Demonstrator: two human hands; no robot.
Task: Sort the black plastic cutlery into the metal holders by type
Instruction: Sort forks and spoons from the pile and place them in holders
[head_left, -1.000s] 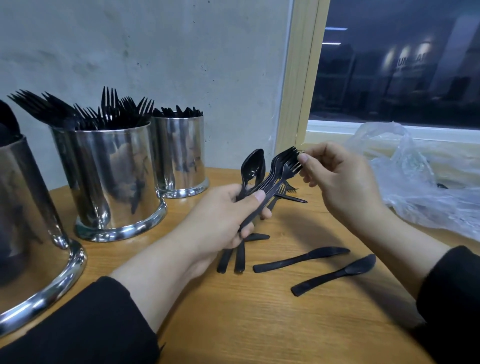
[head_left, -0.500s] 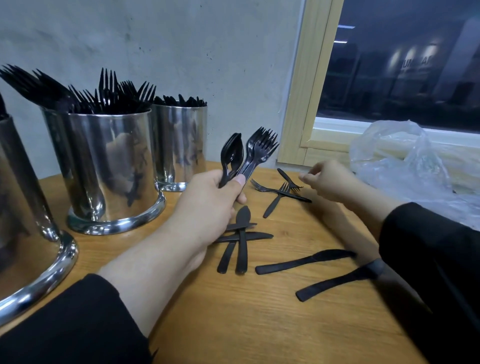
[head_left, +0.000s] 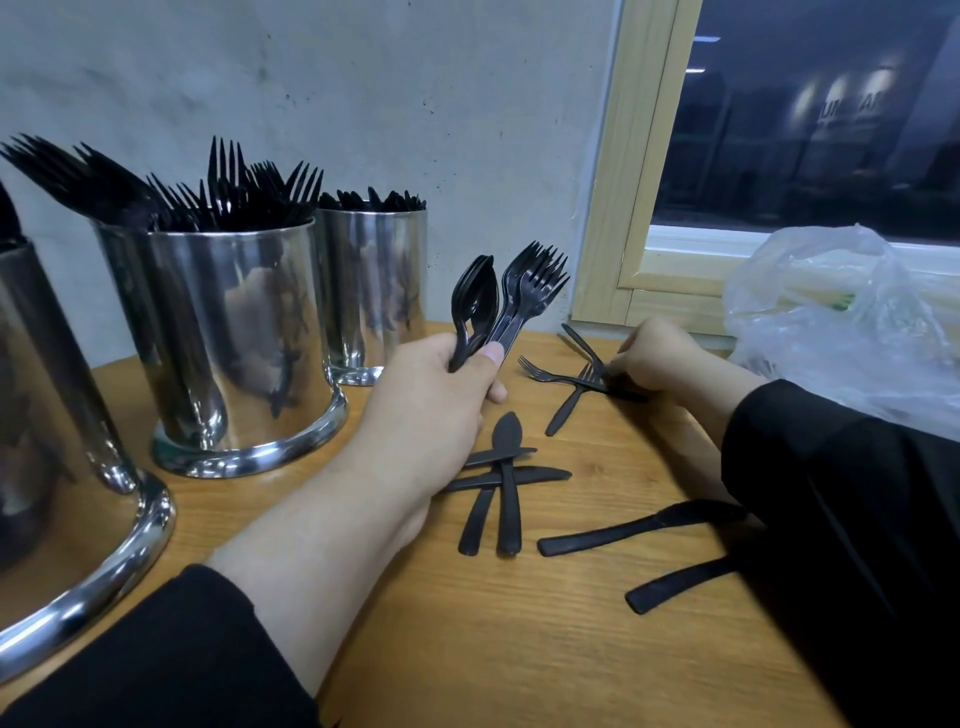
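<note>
My left hand (head_left: 431, 410) grips a bundle of black spoons (head_left: 475, 306) and forks (head_left: 535, 286), their heads pointing up. My right hand (head_left: 660, 358) rests on the table with its fingertips pinched on the loose forks (head_left: 566, 379) that lie crossed there. Several black knives (head_left: 501, 473) lie crossed in front of my left hand. Two more knives (head_left: 623, 530) lie to the right, partly under my right sleeve. Three metal holders stand at the left: the middle holder (head_left: 234, 353) full of forks, the far holder (head_left: 379, 291) by the wall, the near holder (head_left: 57, 493) cut off by the frame.
A crumpled clear plastic bag (head_left: 841, 322) lies at the back right below the window frame (head_left: 613, 208). The grey wall is close behind the holders. The wooden tabletop (head_left: 467, 649) stretches toward me.
My right hand left the bundle in my left hand, dropped to the table and closed on the loose forks. My left hand lifted the bundle a little more upright.
</note>
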